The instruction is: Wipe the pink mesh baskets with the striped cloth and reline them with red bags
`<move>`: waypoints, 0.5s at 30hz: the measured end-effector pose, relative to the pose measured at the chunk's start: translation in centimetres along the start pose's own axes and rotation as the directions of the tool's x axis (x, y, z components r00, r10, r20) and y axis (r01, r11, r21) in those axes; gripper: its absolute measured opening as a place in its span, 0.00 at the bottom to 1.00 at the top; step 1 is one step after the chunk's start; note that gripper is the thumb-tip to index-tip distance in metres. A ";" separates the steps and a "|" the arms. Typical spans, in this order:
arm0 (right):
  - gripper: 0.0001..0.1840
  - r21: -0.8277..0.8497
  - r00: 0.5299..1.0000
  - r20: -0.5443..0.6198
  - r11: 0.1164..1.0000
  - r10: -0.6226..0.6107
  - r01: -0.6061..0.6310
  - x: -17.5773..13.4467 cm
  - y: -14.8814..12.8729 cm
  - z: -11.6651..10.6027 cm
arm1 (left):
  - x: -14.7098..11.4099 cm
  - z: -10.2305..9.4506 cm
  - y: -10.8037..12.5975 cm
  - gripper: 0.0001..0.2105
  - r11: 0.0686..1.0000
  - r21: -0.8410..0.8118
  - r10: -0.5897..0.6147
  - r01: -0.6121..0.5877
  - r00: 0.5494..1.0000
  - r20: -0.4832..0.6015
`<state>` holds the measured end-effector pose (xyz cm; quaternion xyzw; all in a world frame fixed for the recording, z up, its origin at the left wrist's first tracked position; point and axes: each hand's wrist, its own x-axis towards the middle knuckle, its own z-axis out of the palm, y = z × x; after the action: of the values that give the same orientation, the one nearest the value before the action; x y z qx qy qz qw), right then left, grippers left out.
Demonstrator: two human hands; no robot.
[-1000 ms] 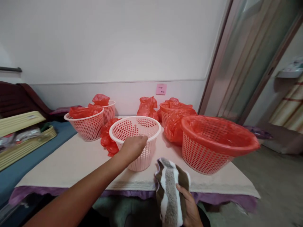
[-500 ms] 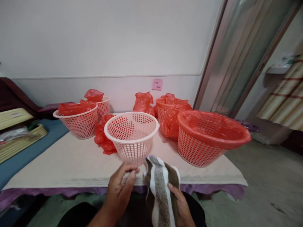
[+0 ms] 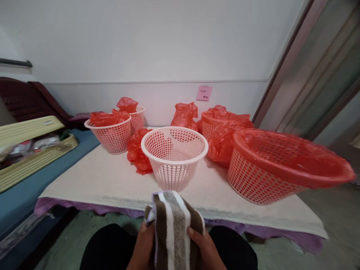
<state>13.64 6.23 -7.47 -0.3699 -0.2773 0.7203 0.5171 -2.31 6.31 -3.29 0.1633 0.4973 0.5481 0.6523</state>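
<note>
On my feed, my left hand (image 3: 144,243) and right hand (image 3: 206,245) each have a grip pinching the striped towel (image 3: 174,225) from opposite sides, in front of the pale pink basket (image 3: 174,174).

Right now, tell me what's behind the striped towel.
Past the towel, a pale basket stands on cream cloth. Covered are parts of the left hand and right hand, and anything directly behind.
</note>
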 end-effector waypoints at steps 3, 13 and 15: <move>0.25 -0.215 0.995 0.020 0.972 -0.097 0.099 1.3 0.0 -0.8 | -0.3 -0.2 1.0 0.18 0.998 -0.020 0.065 -0.066 0.997 -0.034; 0.41 -0.213 0.915 0.359 0.938 -0.186 0.275 0.4 -1.5 2.5 | -0.4 -1.3 0.4 0.15 0.908 0.289 0.304 -0.303 0.952 0.042; 0.45 -0.186 0.878 0.432 0.932 -0.206 0.310 0.1 -1.0 3.4 | -0.5 -1.8 -0.5 0.13 0.885 0.361 0.285 -0.294 0.955 0.080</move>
<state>11.38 6.58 -4.77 -0.2342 -0.5138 0.6644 0.4896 -3.45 5.14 -4.25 0.3620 0.5532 0.5341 0.5270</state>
